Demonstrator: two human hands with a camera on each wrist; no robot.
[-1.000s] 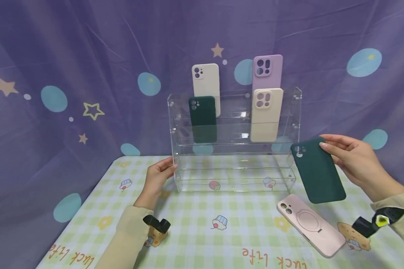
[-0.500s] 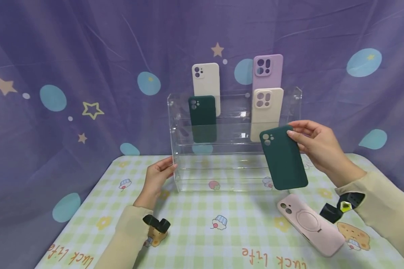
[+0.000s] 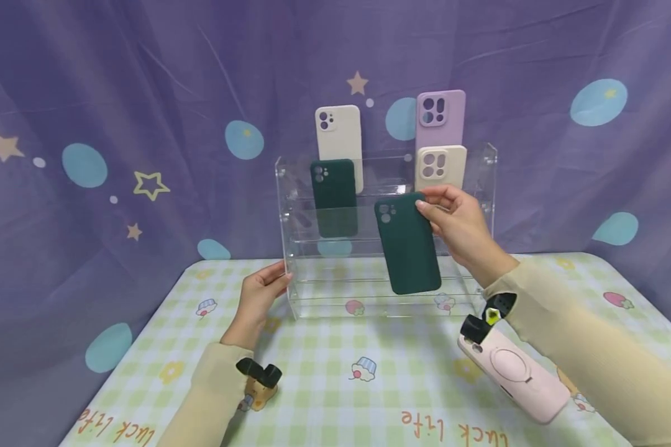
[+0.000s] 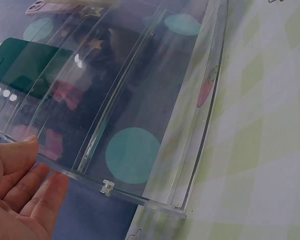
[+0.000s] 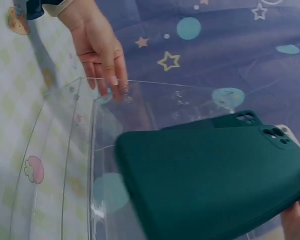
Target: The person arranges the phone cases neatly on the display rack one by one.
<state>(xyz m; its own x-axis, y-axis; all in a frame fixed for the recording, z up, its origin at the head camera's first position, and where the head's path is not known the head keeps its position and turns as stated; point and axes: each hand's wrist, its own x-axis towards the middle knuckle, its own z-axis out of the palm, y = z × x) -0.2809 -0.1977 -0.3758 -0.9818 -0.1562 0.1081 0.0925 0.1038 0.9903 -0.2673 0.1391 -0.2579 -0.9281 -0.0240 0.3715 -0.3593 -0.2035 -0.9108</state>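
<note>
In the head view my right hand [image 3: 464,226] pinches a dark green phone case [image 3: 409,245] by its upper right corner. The case hangs slightly tilted in front of the clear acrylic display stand [image 3: 341,270], camera cutouts at upper left. My left hand [image 3: 259,295] holds the stand's left side panel, thumb toward the front; the left wrist view shows thumb and fingers [image 4: 32,200] at that panel's edge. A second green case [image 3: 335,214] stands on a tier at left, with a white case [image 3: 340,136] behind it. A cream case [image 3: 442,161], partly hidden by my right hand, and a purple case [image 3: 453,118] stand at right.
A pink phone case with a ring [image 3: 528,385] lies on the table, right of centre, partly under my right forearm. A green checked cloth [image 3: 313,397] covers the table. Behind the stand hangs a purple curtain [image 3: 173,93] with stars and blue ovals.
My right hand has carried the green case leftward and a little up, from beside the stand's right end to in front of its middle. My left hand has stayed at the side panel.
</note>
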